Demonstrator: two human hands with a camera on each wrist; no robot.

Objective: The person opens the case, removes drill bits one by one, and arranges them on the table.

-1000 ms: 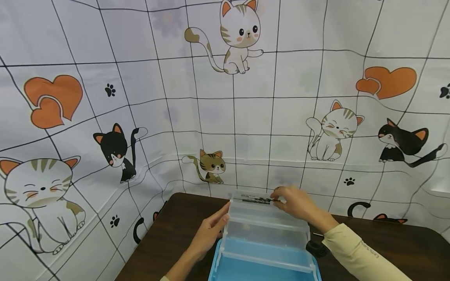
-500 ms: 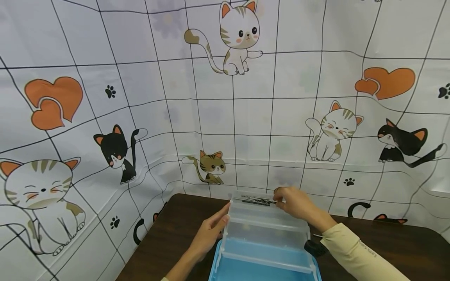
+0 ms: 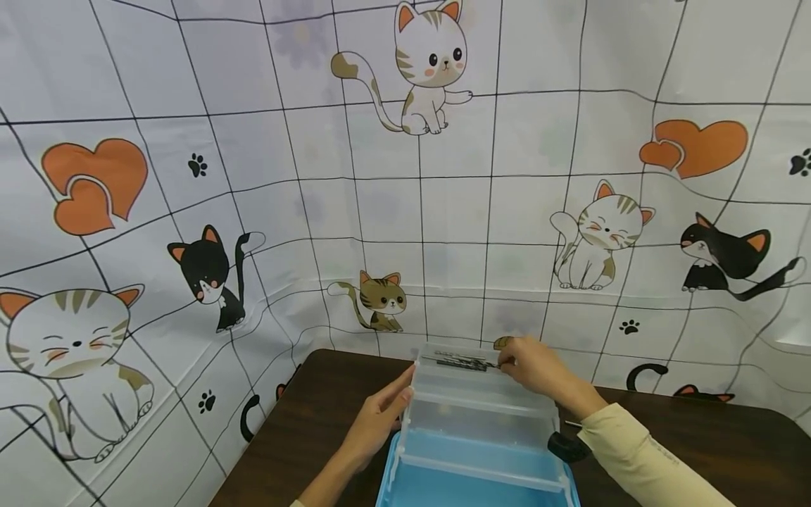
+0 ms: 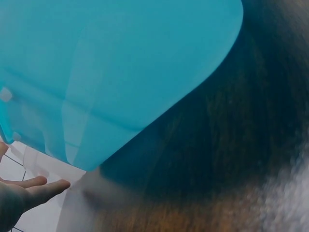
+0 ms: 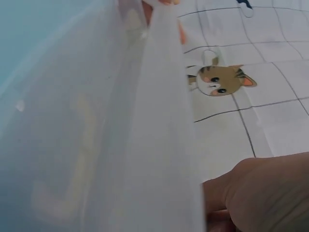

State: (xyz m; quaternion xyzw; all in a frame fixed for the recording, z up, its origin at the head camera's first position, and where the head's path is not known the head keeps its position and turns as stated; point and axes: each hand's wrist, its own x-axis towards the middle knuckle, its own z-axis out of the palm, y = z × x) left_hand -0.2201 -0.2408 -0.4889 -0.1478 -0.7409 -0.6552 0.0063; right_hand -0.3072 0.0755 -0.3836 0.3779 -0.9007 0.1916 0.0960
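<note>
Dark rods (image 3: 462,363) lie in the far compartment of the translucent tray (image 3: 479,420); stowing appears partly done, with a black tool (image 3: 566,447) outside. Left hand (image 3: 375,422): fingers extended at tray edge. Right hand (image 3: 535,366): at rods' ends; grip cannot be determined.

Between five and six o'clock in the head view, a plain sky-blue rectangular plastic box (image 3: 475,494) tints the lower part of a ridged, milky-clear plastic piece (image 3: 472,417); thin, straight rods (image 3: 462,363) at five are black and grey. The flat wood-look table (image 3: 298,429) is dark brown. At four, a long cloth sleeve (image 3: 646,451) is pale yellow. The white wall sheet (image 3: 456,208) carries black grid lines, orange hearts (image 3: 712,148) at two and nine, and white, black and olive cartoon cats (image 3: 436,53).
</note>
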